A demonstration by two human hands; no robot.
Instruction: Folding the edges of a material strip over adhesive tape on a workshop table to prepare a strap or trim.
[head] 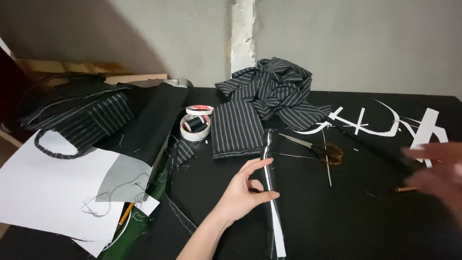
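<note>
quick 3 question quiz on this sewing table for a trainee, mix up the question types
1. True or false: the left hand touches the narrow strip of striped fabric and white paper.
2. The scissors lie: A) under the white sheets, B) on the black table right of the strip, C) in the right hand.
3. What sits inside the tape roll?

Key
1. True
2. B
3. A spool of black thread; the blurred right hand appears empty.

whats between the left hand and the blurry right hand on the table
In the head view, between the left hand on the narrow strip and the blurred right hand lie scissors, loose threads and bare black table.
</note>
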